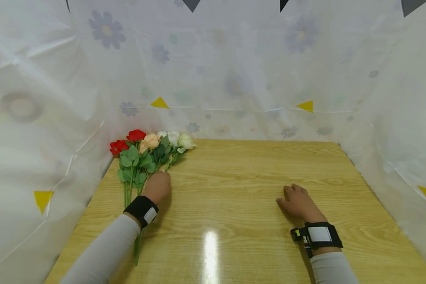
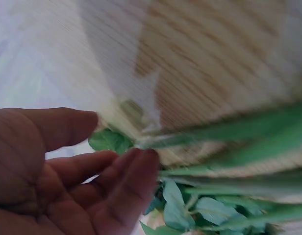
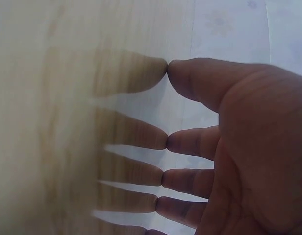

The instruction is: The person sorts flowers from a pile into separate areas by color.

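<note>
Artificial roses with long green stems lie side by side at the far left of the table: red roses [image 1: 136, 135], peach roses [image 1: 151, 141] and white roses [image 1: 186, 141]. My left hand [image 1: 158, 187] is over the stems on the right side of the bunch. In the left wrist view its thumb [image 2: 72, 128] and fingers stay apart, the fingertips right at the green stems [image 2: 239, 134], with a leaf [image 2: 110, 140] showing beyond the gap. On the right, my right hand [image 1: 298, 202] holds nothing; its spread fingertips [image 3: 190, 142] rest on the wooden table.
The wood-grain table [image 1: 234, 189] carries a bright light reflection near its front. Pale flower-patterned sheeting [image 1: 234, 71] hangs behind it and on both sides, with yellow triangles [image 1: 159, 103] on it.
</note>
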`<state>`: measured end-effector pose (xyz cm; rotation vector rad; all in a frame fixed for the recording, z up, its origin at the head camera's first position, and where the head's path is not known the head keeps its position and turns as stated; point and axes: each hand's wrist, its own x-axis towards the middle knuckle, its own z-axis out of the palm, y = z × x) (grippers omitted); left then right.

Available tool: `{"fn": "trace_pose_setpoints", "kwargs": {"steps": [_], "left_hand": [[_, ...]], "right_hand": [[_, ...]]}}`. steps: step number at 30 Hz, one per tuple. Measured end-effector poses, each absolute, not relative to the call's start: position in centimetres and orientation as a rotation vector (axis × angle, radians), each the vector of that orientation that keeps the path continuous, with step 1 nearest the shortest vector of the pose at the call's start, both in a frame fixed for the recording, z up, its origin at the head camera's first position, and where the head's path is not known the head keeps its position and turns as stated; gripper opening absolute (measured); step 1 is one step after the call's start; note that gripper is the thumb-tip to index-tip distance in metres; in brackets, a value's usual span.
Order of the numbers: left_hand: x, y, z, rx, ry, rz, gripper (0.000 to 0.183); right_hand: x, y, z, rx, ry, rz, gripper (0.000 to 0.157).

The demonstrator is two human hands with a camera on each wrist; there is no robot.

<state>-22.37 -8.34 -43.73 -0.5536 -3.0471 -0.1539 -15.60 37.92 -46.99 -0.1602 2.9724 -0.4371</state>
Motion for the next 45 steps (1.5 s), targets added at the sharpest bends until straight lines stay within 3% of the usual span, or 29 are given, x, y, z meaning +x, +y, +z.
{"fn": "trace_pose_setpoints", "kwargs": {"steps": [9, 24, 35, 45], "left_hand": [[-22.6, -7.9, -43.8, -0.43, -3.035, 0.01, 0.023], [-23.2, -8.5, -44.4, -0.481, -2.99, -0.246, 0.019], [-24.4, -6.8, -41.6, -0.41, -3.204, -0.725, 0.046], [-24.3, -5.9, -40.3, -0.439, -3.074, -1.148, 0.045]], "right_hand": [[-15.7, 37.9, -47.2, -0.127, 2.953, -0.439, 0.064], [-15.6, 37.9, -46.9, -0.171, 2.97, -0.436, 0.062], [-15.4, 37.7, -46.7, -0.145, 2.939, -0.458, 0.065], [-15.5, 37.7, -46.7, -0.153, 2.93, -0.476, 0.066]]}}
